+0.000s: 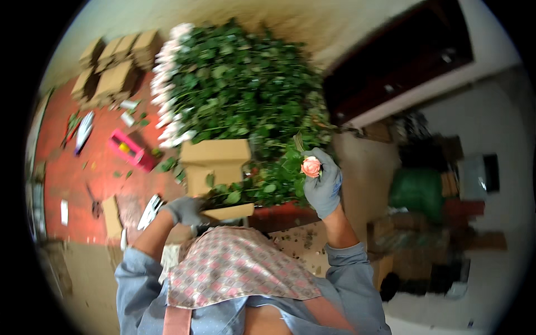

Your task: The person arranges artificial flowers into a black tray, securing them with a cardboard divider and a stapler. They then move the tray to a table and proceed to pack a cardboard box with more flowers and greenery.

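In my right hand (324, 190), which wears a grey glove, a pink rose (310, 166) is pinched with its bloom facing up. Leafy green stems lie beside that hand, to its left. My left hand (187, 211), also gloved, is at the left end of an opened cardboard wrap (215, 159) on the table; its fingers are blurred and partly hidden. Across the wrap lie leafy rose stems (251, 192), beside a folded cardboard edge (229, 211). A white stapler (149, 212) sits just left of my left hand.
Behind the wrap is a large pile of wrapped roses (240, 84), heads to the left. The red tabletop (67, 178) also holds a pink holder (132, 149), scissors (95, 205), a cardboard strip (111, 218) and stacked cardboard (114, 81). A green sack (416, 192) stands at right.
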Action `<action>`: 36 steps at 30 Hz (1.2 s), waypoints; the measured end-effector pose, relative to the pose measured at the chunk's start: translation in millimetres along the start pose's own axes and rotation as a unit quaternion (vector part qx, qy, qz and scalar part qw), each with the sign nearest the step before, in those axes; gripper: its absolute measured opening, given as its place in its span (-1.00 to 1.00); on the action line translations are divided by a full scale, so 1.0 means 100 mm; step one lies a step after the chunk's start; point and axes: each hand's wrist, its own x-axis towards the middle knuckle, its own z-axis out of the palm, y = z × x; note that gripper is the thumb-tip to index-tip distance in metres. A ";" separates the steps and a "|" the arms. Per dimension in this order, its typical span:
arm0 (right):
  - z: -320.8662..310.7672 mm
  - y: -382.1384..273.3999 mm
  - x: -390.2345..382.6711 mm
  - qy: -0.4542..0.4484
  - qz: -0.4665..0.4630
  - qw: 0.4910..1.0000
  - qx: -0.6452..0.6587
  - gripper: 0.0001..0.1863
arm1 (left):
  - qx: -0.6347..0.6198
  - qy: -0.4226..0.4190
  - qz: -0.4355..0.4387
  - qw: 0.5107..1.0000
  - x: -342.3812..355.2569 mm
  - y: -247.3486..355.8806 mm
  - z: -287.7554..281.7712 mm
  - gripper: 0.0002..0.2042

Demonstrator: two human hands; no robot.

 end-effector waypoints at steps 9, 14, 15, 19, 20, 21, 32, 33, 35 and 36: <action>-1.95 0.05 -0.47 0.259 0.190 0.874 -0.365 -0.65 | 0.014 0.042 0.090 0.995 0.07 -0.04 0.02 -0.27; -3.00 -0.53 -0.45 0.312 0.178 0.766 -0.534 -0.62 | -0.048 0.010 0.048 0.998 0.08 -0.24 0.06 -0.31; -3.02 -0.63 -0.50 0.276 0.197 0.766 -0.547 -0.63 | -0.030 0.039 0.086 0.995 0.15 -0.45 0.16 -0.32; -2.73 -0.59 -1.07 0.126 0.248 0.802 -0.528 -0.56 | 0.019 0.038 0.087 0.995 0.05 -0.16 0.02 -0.34; -2.55 -0.48 -1.33 0.104 0.284 0.784 -0.542 -0.53 | 0.010 0.007 0.055 0.998 0.03 -0.09 -0.03 -0.33; -2.39 -0.36 -1.58 0.056 0.386 0.774 -0.499 -0.49 | 0.014 0.021 0.064 0.998 0.03 -0.09 -0.02 -0.33; -0.90 0.47 -2.69 -0.029 0.538 0.797 -0.273 -0.39 | 0.029 0.055 0.028 0.998 -0.04 0.01 -0.03 -0.31; -0.85 0.62 -2.40 -0.020 0.508 0.820 -0.263 -0.42 | 0.026 0.082 0.048 0.995 -0.06 -0.04 0.02 -0.29; -0.72 0.80 -1.81 0.051 0.439 0.873 -0.209 -0.51 | 0.028 -0.001 -0.029 0.999 -0.06 0.12 -0.10 -0.26; -0.56 0.85 -1.45 0.062 0.429 0.890 -0.143 -0.51 | 0.040 0.004 -0.019 0.999 -0.02 0.04 -0.05 -0.27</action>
